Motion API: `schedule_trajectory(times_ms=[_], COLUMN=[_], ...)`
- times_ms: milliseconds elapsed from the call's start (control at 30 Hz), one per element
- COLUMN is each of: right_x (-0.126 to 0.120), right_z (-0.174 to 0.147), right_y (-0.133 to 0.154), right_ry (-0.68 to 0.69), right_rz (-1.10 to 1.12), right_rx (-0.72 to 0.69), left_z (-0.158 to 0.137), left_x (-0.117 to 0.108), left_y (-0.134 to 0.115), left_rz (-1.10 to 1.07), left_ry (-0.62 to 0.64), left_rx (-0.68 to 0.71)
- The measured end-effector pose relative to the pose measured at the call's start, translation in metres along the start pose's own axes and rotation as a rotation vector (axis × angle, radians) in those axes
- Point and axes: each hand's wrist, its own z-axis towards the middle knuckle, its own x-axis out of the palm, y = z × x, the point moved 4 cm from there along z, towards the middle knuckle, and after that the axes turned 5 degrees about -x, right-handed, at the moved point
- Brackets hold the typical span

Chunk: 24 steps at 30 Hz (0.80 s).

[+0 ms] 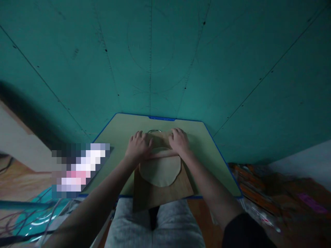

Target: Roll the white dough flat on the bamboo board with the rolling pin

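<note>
A round, flat sheet of dough point(160, 174) lies on a wooden cutting board point(150, 199). Across its upper part runs a pale rolling pin point(163, 154), slightly higher at its right end. My left hand point(139, 146) bears down on the pin's left end, palm over it and fingers pointing forward. On the right end rests my right hand point(179, 141), its fingers bent forward over the board. Both hands cover the ends of the pin. At the board's far edge a thin metal handle point(154, 131) shows.
The board lies on a pale tabletop point(207, 165) with blue edging, and its near end juts over the front edge toward my lap. A device with a blurred screen point(85, 165) stands at the left. Behind the table rises a green wall point(165, 69). Orange packages point(258, 182) lie at the right.
</note>
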Motion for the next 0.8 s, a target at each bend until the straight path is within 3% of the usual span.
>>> schedule_trajectory(times_ms=[167,367,467,633,800], right_x=[-0.01,-0.012,-0.014,-0.014,-0.003], right_z=[-0.051,-0.135,-0.155,-0.14,-0.081], right_y=[0.007,0.008,0.006,0.005,0.001], right_ry=[-0.043,-0.065,-0.026,0.046,0.108], right_rz=[-0.008,0.003,0.019,0.011,-0.014], right_rx=[-0.053,-0.287,-0.328,-0.314,-0.248], left_z=[-0.046,-0.128,-0.147,-0.134,-0.078], left_x=[-0.007,-0.007,-0.012,-0.011,0.001], left_y=[-0.009,-0.016,-0.013,-0.008,-0.002], left_rz=[0.022,0.011,0.0,-0.024,0.005], left_ry=[-0.103,-0.239,-0.291,-0.275,-0.14], left_rx=[0.068,0.428,0.499,0.455,0.336])
